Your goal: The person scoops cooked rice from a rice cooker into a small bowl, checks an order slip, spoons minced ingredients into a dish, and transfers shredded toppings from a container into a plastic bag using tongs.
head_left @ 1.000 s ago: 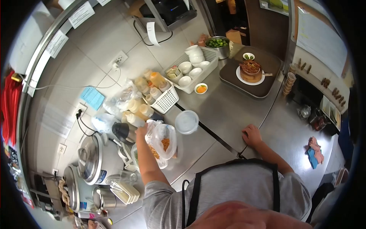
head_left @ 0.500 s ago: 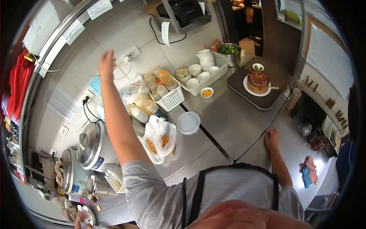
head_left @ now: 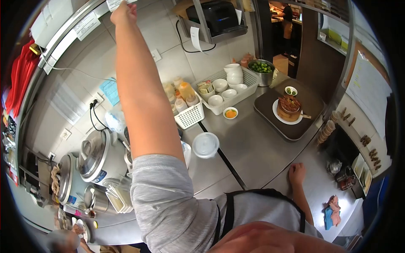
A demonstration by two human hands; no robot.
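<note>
My left hand [head_left: 123, 13] is raised high at the upper left, its fingers closed at a white paper slip [head_left: 114, 4] on the metal rail. The fingertips are partly hidden. My right hand [head_left: 297, 173] rests on the steel counter with its fingers curled in and nothing visible in them. Ahead of it stands a brown tray [head_left: 270, 120] bearing a white plate with a wooden steamer-like holder and a bowl of browned food [head_left: 290, 103]. A small bowl of green halved fruit [head_left: 291, 90] is on the tray too.
A round clear-lidded tub [head_left: 206, 145], a small bowl with orange contents [head_left: 230, 113], a basket of sauce bottles [head_left: 190, 114] and a basket of white bowls [head_left: 219, 109] stand on the counter. Large lidded cookers [head_left: 93, 156] are at left. Another person's hand [head_left: 78, 229] shows at lower left.
My left hand has moved up to the paper slip on the rail. My left arm now covers the bags of orange-brown food and several bottles. My right hand stays on the counter.
</note>
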